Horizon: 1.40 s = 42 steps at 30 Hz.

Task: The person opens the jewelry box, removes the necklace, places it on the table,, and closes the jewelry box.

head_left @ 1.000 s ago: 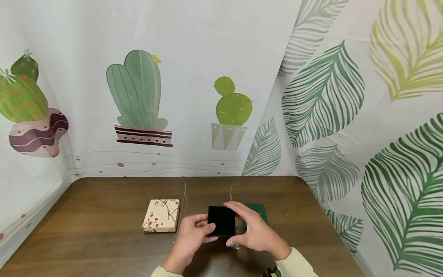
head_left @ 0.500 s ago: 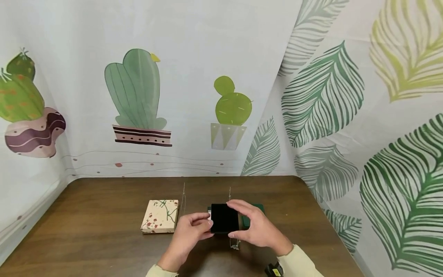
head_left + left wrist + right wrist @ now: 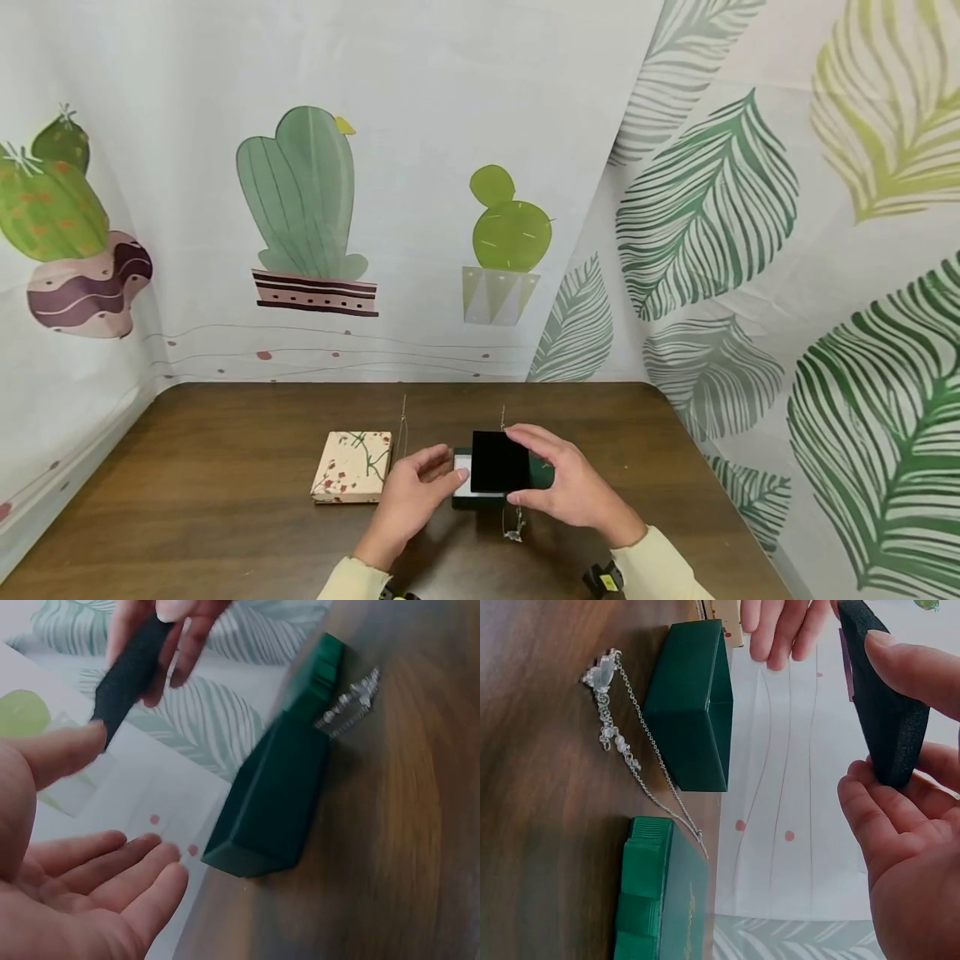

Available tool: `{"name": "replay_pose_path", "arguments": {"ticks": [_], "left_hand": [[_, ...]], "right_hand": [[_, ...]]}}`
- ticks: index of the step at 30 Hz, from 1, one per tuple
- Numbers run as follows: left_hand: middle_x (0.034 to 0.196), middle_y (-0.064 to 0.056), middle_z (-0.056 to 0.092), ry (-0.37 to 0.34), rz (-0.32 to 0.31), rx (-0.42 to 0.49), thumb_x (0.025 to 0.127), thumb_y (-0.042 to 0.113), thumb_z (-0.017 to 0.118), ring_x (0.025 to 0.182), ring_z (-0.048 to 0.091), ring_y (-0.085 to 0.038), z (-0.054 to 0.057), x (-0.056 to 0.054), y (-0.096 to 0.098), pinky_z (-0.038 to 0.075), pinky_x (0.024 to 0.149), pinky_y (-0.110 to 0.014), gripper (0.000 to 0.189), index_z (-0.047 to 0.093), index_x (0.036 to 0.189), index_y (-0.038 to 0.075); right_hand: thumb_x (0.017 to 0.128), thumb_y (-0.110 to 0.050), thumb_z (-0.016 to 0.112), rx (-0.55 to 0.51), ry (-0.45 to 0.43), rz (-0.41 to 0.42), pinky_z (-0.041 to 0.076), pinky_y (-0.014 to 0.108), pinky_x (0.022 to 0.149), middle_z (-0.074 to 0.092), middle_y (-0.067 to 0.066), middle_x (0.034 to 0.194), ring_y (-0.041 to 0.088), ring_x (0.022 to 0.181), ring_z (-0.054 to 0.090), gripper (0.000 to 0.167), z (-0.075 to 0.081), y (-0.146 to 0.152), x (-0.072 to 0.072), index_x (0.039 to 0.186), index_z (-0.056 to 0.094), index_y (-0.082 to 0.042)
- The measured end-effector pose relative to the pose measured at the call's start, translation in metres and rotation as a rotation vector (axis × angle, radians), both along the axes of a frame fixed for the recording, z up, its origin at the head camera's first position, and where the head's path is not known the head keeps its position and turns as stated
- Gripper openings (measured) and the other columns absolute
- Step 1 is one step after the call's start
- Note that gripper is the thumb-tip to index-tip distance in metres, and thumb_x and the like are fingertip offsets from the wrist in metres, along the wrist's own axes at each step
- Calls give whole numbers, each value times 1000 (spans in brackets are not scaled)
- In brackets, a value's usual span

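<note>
My right hand (image 3: 566,483) pinches a flat black foam pad (image 3: 498,462) between thumb and fingers, raised and tilted over a small dark green box (image 3: 686,709). The box stands with its top uncovered, white showing inside it in the head view. My left hand (image 3: 412,500) is at the box's left side, fingers extended and holding nothing; its thumb tip overlaps the pad's corner in the left wrist view. A silver chain necklace (image 3: 604,712) with a clear-stone pendant lies on the table beside the box. Right of the box is a green lid (image 3: 660,892) with a wavy side.
A cream box (image 3: 352,467) with a floral branch print sits left of my hands on the brown wooden table (image 3: 225,500). Between it and the green box runs another thin chain (image 3: 403,429). A printed cloth (image 3: 412,167) hangs behind the table's far edge.
The black pad has shifted right and away with my right hand, uncovering the green box's white interior. My left hand has come off the pad, its fingers loosening.
</note>
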<state>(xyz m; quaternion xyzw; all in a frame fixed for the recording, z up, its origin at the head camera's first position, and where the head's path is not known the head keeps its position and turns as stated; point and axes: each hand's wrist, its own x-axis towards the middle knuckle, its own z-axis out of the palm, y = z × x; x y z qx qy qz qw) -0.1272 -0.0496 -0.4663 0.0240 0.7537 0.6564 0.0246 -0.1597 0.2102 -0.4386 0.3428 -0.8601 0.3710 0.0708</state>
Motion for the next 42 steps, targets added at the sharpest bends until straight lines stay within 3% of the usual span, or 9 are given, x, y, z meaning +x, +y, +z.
{"name": "replay_pose_path", "arguments": {"ticks": [7, 11, 14, 19, 27, 36, 42], "left_hand": [[153, -25, 54, 60, -11, -325, 84, 34, 87, 142, 51, -46, -10, -11, -1, 47, 110, -62, 89, 45, 154, -2], [160, -26, 45, 41, -62, -420, 80, 32, 91, 146, 44, -47, -16, -17, 2, 42, 113, -65, 101, 37, 158, -2], [165, -26, 37, 39, -99, -445, 79, 28, 92, 150, 39, -47, -20, -21, 5, 39, 116, -64, 106, 32, 160, -4], [164, -31, 35, 98, -133, -480, 75, 21, 93, 151, 37, -49, -22, -23, 10, 35, 119, -63, 109, 30, 158, -10], [166, -31, 29, 152, -202, -565, 74, 15, 93, 153, 34, -48, -22, -28, 16, 33, 120, -64, 108, 29, 158, -11], [161, -29, 40, 150, -203, -585, 72, 16, 94, 144, 47, -45, -24, -31, 14, 41, 115, -61, 105, 36, 156, -8], [155, -24, 51, 118, -207, -561, 68, 22, 97, 125, 60, -35, -30, -38, 9, 51, 101, -52, 106, 43, 154, -3]], "right_hand": [[79, -22, 92, 33, -37, -16, 52, 41, 109, 57, 6, 153, 28, 138, 57, 75, -2, 5, -2, 146, 60, -14], [78, -19, 92, 41, -36, -22, 51, 41, 111, 56, 6, 154, 28, 140, 56, 75, -4, 8, -5, 146, 61, -12], [78, -16, 92, 40, -26, -23, 50, 41, 112, 57, 7, 153, 28, 140, 56, 74, -4, 10, -7, 145, 62, -11], [79, -16, 91, 47, -22, -14, 51, 41, 110, 57, 8, 153, 31, 138, 57, 71, -4, 12, -8, 144, 62, -12], [83, -18, 89, 98, -84, -11, 51, 45, 108, 53, 12, 156, 34, 140, 55, 67, -2, 12, -10, 144, 63, -13], [83, -18, 88, 142, -106, 17, 53, 39, 104, 54, 9, 155, 35, 138, 56, 64, -6, 4, -12, 143, 64, -11], [84, -18, 87, 182, -75, 28, 54, 44, 104, 55, 8, 154, 34, 138, 58, 62, -7, -4, -16, 141, 65, -8]]}}
